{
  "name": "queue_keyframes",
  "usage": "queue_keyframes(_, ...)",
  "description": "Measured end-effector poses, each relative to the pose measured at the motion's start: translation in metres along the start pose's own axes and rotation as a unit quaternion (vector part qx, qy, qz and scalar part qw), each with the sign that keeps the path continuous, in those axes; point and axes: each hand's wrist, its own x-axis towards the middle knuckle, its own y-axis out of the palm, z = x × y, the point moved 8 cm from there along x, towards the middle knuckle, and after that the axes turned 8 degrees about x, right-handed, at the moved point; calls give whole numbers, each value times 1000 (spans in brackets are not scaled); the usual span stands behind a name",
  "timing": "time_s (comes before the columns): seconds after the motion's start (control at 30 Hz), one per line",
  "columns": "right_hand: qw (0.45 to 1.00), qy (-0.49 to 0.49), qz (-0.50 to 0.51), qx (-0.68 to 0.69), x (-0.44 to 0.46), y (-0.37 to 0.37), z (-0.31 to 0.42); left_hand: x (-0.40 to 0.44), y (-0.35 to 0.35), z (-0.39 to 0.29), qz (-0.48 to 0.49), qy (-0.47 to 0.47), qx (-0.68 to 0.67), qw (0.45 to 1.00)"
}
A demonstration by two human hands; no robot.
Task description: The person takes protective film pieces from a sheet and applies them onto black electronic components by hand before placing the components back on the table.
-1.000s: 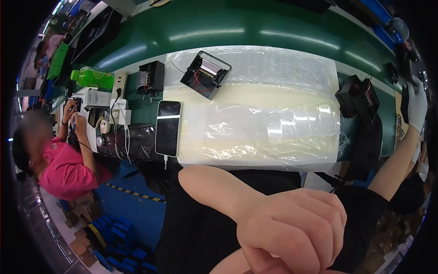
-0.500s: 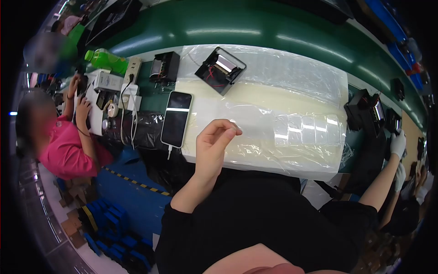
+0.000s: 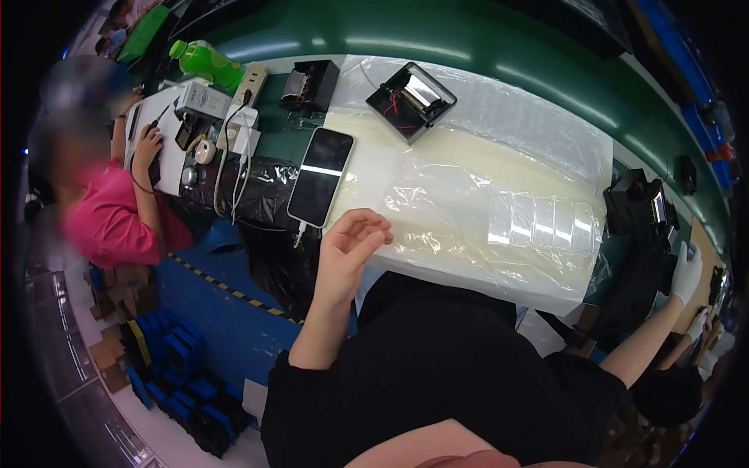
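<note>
Below, green table (image 3: 499, 54), plastic sheeting (image 3: 460, 187), blue floor (image 3: 250, 335)

Holds left hand (image 3: 355, 246) up in front of torso (image 3: 445, 366), right arm (image 3: 636, 339) out wide.
Angles bare left forearm (image 3: 324, 331) upward, fingers (image 3: 365, 218) loosely curled, thumb (image 3: 367, 247) near fingertips; reaches well sideways with white-gloved right hand (image 3: 687, 274), grip unclear.

1. White sheet under clear plastic (image 3: 398, 175): on the green desk (image 3: 275, 134).
2. Flat black rectangular phone (image 3: 321, 179): on the sheet's left edge.
3. Open square black box (image 3: 407, 105): on the sheet, behind and right of the phone.
4. Black boxes (image 3: 626, 209): right of the sheet.
</note>
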Motion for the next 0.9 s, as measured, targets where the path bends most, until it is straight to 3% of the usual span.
queue_keyframes(0.1, 989, -106, -100, -7, -22, -39, 75, -22, -47, 11, -3, 19, 138, 990)
queue_keyframes(0.3, 987, -125, -76, 65, -69, -34, 151, -81, -133, 34, -53, -92, 184, 977)
queue_keyframes(0.37, 986, -123, -70, 89, -88, -28, 180, -93, -144, 22, -128, -77, 489, 859)
queue_keyframes(0.43, 984, -121, -68, 111, -101, -24, 219, -102, -142, 4, -182, -57, 739, 646)
queue_keyframes(0.63, 975, -151, -19, 163, -149, -10, 290, -109, -164, -21, -317, -183, 562, 742)
queue_keyframes(0.7, 972, -152, -5, 178, -160, -1, 298, -100, -156, -39, -329, -105, 535, 771)
queue_keyframes(0.77, 956, -179, 85, 216, -175, 25, 304, -90, -143, -59, -334, -24, 504, 796)
queue_keyframes(0.83, 938, -208, 143, 239, -193, 47, 315, -69, -113, -67, -165, -3, 373, 913)
queue_keyframes(0.87, 932, -183, 174, 261, -202, 60, 322, -60, -95, -75, -155, -1, 372, 915)
queue_keyframes(0.9, 925, -174, 197, 273, -210, 71, 326, -45, -36, -92, 16, 134, 378, 916)
